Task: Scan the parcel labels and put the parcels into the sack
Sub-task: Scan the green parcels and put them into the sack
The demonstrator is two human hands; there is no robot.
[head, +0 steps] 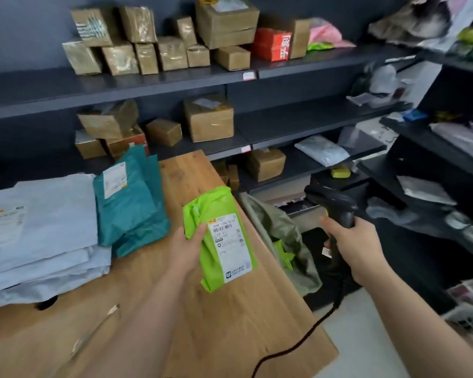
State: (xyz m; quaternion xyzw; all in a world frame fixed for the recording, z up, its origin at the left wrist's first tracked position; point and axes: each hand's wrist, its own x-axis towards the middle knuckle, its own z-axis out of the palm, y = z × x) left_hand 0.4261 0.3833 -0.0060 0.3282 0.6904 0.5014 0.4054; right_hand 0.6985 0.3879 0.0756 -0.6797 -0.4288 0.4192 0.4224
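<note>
Parcel depot, shelves [159, 80] of boxes [208, 117]

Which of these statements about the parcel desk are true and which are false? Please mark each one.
1. The left hand holds a lime-green parcel with its white label facing up. True.
2. The right hand is empty. False: it grips a black handheld scanner with a cable.
3. The sack lies on top of the wooden table. False: it hangs open beside the table's right edge.
4. Something lime green already lies inside the sack. True.
5. The teal parcels sit on the shelves. False: they lie on the table, next to a stack of pale grey parcels.
</note>
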